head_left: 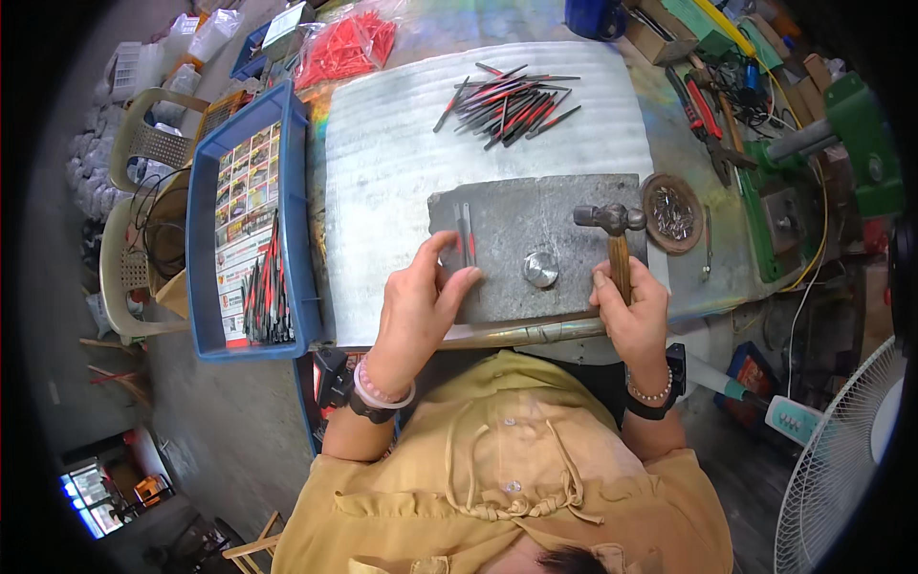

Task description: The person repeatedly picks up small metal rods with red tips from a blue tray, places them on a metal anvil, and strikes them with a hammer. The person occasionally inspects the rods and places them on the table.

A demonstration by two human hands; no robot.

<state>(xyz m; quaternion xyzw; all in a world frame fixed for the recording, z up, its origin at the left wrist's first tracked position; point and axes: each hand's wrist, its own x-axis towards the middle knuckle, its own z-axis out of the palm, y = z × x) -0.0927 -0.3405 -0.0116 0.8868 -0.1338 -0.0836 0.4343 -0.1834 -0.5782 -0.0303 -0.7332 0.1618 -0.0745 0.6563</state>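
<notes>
My left hand [421, 306] rests on a grey metal plate [545, 225], its thumb and forefinger pinching the lower end of a thin red and grey tool piece [466, 230] that lies on the plate. My right hand [631, 311] grips the wooden handle of a hammer [612, 222], whose steel head hovers over the plate's right edge. A round metal stud [540, 270] sticks up from the plate between my hands.
A pile of red and black tool pieces [507, 100] lies on the white foam sheet [382, 163] behind the plate. A blue tray [251, 230] at left holds more of them. A round dish of small metal parts [672, 212], pliers [708, 120], a green machine [841, 163] and a fan [841, 469] are at right.
</notes>
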